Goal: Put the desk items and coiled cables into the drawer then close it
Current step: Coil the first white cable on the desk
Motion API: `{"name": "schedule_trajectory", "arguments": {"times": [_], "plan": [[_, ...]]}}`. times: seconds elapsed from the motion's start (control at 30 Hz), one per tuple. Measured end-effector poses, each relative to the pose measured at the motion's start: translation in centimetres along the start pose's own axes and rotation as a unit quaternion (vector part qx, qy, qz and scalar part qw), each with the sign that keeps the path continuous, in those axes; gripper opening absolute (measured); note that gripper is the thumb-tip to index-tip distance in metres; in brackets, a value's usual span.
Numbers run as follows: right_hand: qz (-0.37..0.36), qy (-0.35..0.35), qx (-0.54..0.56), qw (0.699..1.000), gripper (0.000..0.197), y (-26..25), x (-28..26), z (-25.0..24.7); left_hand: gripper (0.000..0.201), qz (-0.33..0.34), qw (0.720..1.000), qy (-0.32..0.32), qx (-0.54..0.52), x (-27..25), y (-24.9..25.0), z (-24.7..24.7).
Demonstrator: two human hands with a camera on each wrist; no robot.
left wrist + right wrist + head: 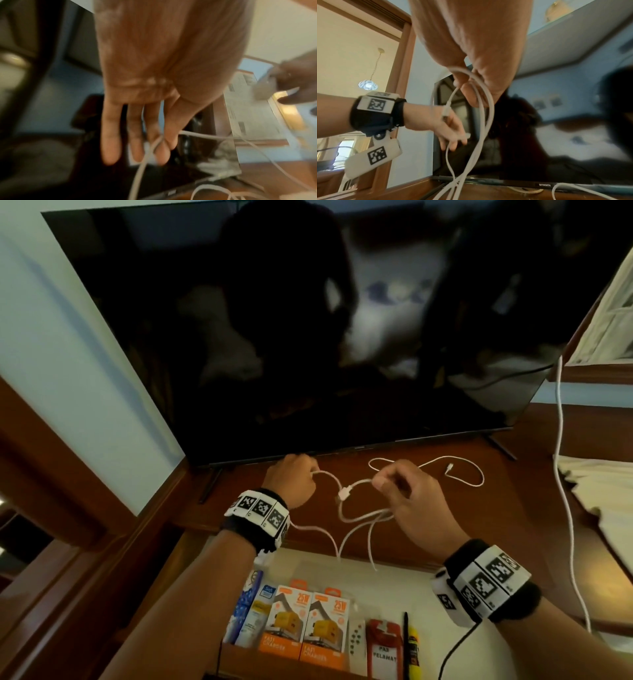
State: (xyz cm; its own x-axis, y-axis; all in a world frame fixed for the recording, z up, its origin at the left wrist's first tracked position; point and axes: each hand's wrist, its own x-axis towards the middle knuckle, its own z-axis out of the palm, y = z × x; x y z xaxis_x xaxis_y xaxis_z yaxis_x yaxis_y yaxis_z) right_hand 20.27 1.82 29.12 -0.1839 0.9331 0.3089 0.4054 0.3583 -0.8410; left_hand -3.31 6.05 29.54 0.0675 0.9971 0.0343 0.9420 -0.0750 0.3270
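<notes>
A long white cable hangs in loops between my two hands above the wooden desk, just in front of the TV. My left hand pinches one strand near its end. My right hand grips several gathered loops, which dangle towards the open drawer. A USB plug hangs between the hands. The cable's far end lies on the desk. In the right wrist view the loops hang from my right hand. In the left wrist view the cable runs between the fingers of my left hand.
The drawer holds two orange charger boxes, a small white remote, a red tag, a pen and a yellow tube. A large dark TV stands behind. Another white cord and a pale cloth lie at the right.
</notes>
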Motion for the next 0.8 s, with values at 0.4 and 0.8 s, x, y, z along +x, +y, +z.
{"name": "schedule_trajectory", "arguments": {"times": [0.4,0.8], "plan": [[-0.030,0.003,0.034,0.999,0.026,0.4,1.1,-0.6,0.023,0.132,0.942,-0.057,-0.304,-2.8,5.5,-2.4],[0.083,-0.062,-0.177,0.979,0.110,3.5,0.5,-0.3,0.023,-0.014,0.775,-0.153,-0.612,-3.3,4.2,-2.3]]}}
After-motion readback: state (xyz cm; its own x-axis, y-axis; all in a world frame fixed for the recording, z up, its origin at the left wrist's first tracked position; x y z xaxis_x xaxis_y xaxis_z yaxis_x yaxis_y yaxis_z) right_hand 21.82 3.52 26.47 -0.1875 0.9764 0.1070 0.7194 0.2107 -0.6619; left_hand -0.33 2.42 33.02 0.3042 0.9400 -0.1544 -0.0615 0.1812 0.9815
